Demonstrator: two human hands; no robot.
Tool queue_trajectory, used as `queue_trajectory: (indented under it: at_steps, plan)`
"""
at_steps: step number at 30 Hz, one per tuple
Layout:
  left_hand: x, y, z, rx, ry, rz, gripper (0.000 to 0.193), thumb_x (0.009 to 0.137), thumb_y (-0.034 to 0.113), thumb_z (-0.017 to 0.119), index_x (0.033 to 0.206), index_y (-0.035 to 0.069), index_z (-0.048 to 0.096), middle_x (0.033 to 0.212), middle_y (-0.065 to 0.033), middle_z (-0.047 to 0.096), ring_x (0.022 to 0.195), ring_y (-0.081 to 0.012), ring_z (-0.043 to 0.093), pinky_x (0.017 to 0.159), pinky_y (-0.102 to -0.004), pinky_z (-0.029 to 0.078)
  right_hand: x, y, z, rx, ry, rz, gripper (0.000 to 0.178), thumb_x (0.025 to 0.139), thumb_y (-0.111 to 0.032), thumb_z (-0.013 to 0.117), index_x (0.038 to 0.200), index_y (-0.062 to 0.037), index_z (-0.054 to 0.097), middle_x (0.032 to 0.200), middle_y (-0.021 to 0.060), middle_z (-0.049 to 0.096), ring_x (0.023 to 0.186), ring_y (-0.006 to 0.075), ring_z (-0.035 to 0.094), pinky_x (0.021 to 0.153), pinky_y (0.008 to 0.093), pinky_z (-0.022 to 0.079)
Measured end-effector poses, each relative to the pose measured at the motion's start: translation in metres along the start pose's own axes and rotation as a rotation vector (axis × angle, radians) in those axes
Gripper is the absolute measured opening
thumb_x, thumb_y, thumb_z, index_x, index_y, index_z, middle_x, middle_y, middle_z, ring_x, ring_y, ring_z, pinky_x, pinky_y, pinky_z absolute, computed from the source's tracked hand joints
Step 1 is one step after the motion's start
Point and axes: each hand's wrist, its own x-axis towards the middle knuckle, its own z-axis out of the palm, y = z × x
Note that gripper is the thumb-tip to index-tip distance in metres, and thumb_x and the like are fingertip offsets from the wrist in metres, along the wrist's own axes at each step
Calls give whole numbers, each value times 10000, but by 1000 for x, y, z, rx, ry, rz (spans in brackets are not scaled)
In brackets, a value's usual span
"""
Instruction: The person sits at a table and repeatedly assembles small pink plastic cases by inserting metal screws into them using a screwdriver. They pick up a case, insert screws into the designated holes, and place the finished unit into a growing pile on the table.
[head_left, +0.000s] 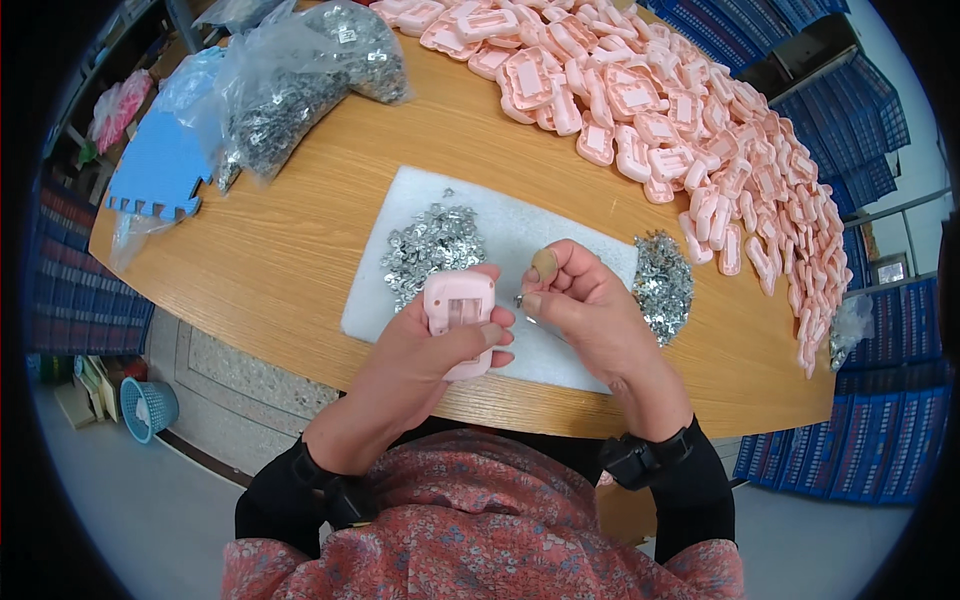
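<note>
My left hand is closed round a pink plastic casing, its thumb lying across the casing's face, where a rectangular recess shows. To its right, my right hand pinches a small metal piece between thumb and finger; a tan cover sits on one fingertip. Both hands are above a white foam sheet. Behind my left hand a heap of small silvery metal pieces lies on the foam. A second heap of metal pieces is on the table, just right of the foam.
Many pink casings are piled along the far and right side of the wooden table. Clear bags of metal parts and a blue foam mat occupy the far left. Blue crates and a blue basket stand around the table.
</note>
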Motion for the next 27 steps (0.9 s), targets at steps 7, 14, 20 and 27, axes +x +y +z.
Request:
queue_trajectory:
  at_steps: [7, 14, 20, 27]
  plan:
    - [15, -11, 8, 58, -6, 75, 542, 853, 15, 703, 1355, 34, 501, 980, -24, 611, 902, -117, 612, 761, -279, 542, -17, 9, 7, 57, 86, -65, 157, 893, -19, 671, 1003, -88, 583, 905, -53, 578, 834, 21, 542, 785, 192, 448]
    - [14, -14, 14, 363, 1, 185, 438, 852, -3, 699, 1276, 43, 598, 993, 41, 599, 875, -33, 549, 769, -211, 478, -28, -9, -4, -390, 77, -123, 187, 861, -86, 696, 1018, -41, 605, 823, -37, 576, 761, 58, 514, 711, 227, 457]
    - [14, -15, 17, 464, -46, 167, 414, 864, 2, 684, 1269, 36, 606, 992, 48, 601, 888, -20, 537, 771, -194, 463, -35, -11, -8, -503, 41, -135, 186, 851, -95, 696, 980, -35, 576, 763, -21, 556, 722, 74, 520, 671, 250, 463]
    - [12, -16, 19, 360, -85, 36, 430, 928, 79, 620, 1349, 37, 541, 985, -10, 622, 888, -92, 606, 798, -270, 533, -42, -4, -12, -317, 67, -115, 170, 877, -39, 668, 977, -45, 531, 842, -22, 565, 775, 56, 520, 715, 234, 456]
